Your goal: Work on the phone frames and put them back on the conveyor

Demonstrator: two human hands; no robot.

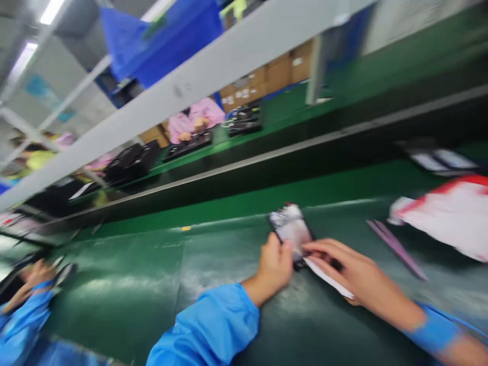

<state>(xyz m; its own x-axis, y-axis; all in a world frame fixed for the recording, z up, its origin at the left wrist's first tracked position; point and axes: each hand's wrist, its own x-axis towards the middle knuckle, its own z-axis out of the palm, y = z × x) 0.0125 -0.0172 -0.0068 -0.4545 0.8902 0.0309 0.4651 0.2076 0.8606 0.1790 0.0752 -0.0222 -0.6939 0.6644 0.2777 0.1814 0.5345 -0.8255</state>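
My left hand [273, 262] is closed around an opened phone [298, 230], which looks like a smartphone body with a silvery inside and dark edges. The phone is held tilted just over the green mat. At its lower right edge, my right hand [343, 267] is closed, fingertips together against the phone. A thin white strip [328, 277] sticks out below these fingers and seems to be held by them. Its kind is blurred, and a dark spot between the fingers cannot be made out. Pink tweezers [398, 249] lie on the mat right of my right hand.
A white and red plastic bag [452, 216] lies at the right, with flat phone-like pieces [442, 158] behind it. A raised green shelf [282, 114] runs along the back, carrying black trays [244, 119]. At far left, a co-worker's hands [38, 274] are busy.
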